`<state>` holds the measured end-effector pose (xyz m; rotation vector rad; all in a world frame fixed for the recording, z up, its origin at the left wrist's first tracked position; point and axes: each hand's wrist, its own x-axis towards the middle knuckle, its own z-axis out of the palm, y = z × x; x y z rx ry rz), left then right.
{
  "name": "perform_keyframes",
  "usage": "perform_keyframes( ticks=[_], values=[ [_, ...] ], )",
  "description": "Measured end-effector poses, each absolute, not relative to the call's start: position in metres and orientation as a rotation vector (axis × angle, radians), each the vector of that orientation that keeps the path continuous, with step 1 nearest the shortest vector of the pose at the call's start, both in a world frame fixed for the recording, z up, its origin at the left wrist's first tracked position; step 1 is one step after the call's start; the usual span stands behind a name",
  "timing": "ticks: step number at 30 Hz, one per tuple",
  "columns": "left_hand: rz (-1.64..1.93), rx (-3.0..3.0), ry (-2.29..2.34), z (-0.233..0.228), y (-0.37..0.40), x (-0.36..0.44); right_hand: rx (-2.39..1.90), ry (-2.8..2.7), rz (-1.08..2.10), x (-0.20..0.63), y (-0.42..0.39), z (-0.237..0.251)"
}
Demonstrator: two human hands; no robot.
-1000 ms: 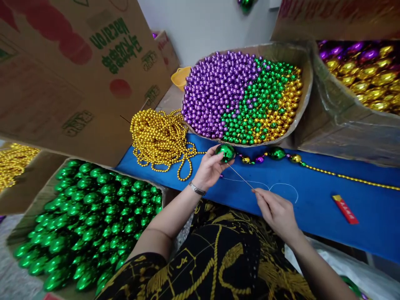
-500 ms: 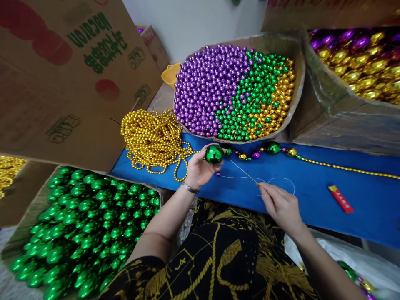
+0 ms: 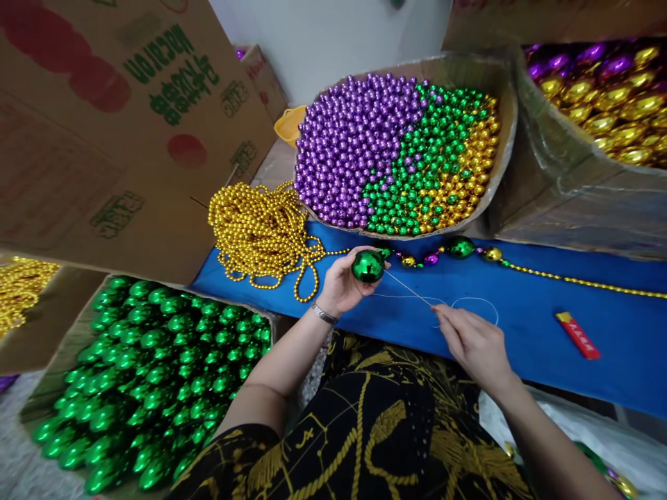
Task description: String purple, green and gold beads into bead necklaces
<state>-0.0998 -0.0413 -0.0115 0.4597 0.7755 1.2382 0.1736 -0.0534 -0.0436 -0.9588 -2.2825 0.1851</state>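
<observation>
My left hand (image 3: 341, 285) is closed around a large shiny green bead (image 3: 367, 266) above the blue table. Pinched in my right hand (image 3: 472, 340) is a long thin needle (image 3: 409, 287), its tip close to the bead's right side; whether it has entered a hole I cannot tell. A fine white thread (image 3: 482, 300) loops behind the right fingers. Just beyond the hands lies a strung row of green, gold and purple beads (image 3: 460, 246), running right into a thin gold bead chain (image 3: 583, 279).
A heap of gold bead strings (image 3: 260, 236) lies left of a box of small purple, green and gold beads (image 3: 396, 153). Large green beads fill a box (image 3: 171, 361) at lower left. A red-and-yellow packet (image 3: 578, 335) rests on the blue table (image 3: 526, 347) at right.
The needle tip and the green bead have come closer together. A small purple bead seen below the left fingers no longer shows. The whole view has shifted slightly.
</observation>
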Motion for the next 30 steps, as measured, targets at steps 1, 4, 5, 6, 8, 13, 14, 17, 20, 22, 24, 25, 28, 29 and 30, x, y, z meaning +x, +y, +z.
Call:
perform_keyframes(
  ticks=[1,4,5,6,8,13,14,17,20,22,24,25,28,29,30],
  values=[
    [1.235,0.470,0.777,-0.011,-0.041,-0.100,-0.965,-2.291,0.162,0.175,-0.053,-0.044],
    [1.234,0.518,0.785,-0.011,-0.039,-0.100,-0.990,-2.314,0.089,0.177,-0.052,-0.042],
    [1.231,0.541,0.785,-0.012,-0.039,-0.100,-0.998,-2.321,0.077,0.178,-0.052,-0.041],
    [1.225,0.566,0.784,-0.013,-0.039,-0.099,-1.003,-2.330,0.067,0.177,-0.051,-0.040],
    [1.214,0.636,0.803,-0.014,-0.041,-0.096,-1.009,-2.351,0.014,0.176,-0.051,-0.040],
    [1.145,0.903,0.877,-0.012,-0.045,-0.084,-1.025,-2.371,-0.095,0.172,-0.049,-0.042],
    [1.134,0.927,0.871,-0.012,-0.045,-0.081,-1.013,-2.360,-0.050,0.172,-0.048,-0.042],
    [1.118,0.940,0.848,-0.014,-0.045,-0.076,-0.969,-2.297,0.161,0.171,-0.046,-0.044],
    [1.048,0.974,0.845,-0.015,-0.044,-0.072,-0.978,-2.229,0.294,0.167,-0.046,-0.043],
    [0.982,1.062,0.830,-0.011,-0.042,-0.071,-0.979,-2.188,0.331,0.165,-0.045,-0.041],
    [0.974,1.202,0.821,-0.002,-0.034,-0.071,-0.978,-2.140,0.357,0.165,-0.044,-0.038],
    [1.013,1.276,0.840,0.005,-0.027,-0.072,-0.983,-2.119,0.363,0.167,-0.043,-0.037],
    [1.189,1.539,1.035,0.025,0.008,-0.072,-1.027,-2.073,0.337,0.176,-0.040,-0.034],
    [1.201,1.663,1.112,0.030,0.024,-0.071,-1.039,-2.067,0.322,0.179,-0.039,-0.033],
    [1.169,1.801,1.183,0.033,0.041,-0.068,-1.047,-2.061,0.304,0.182,-0.039,-0.033]
  ],
)
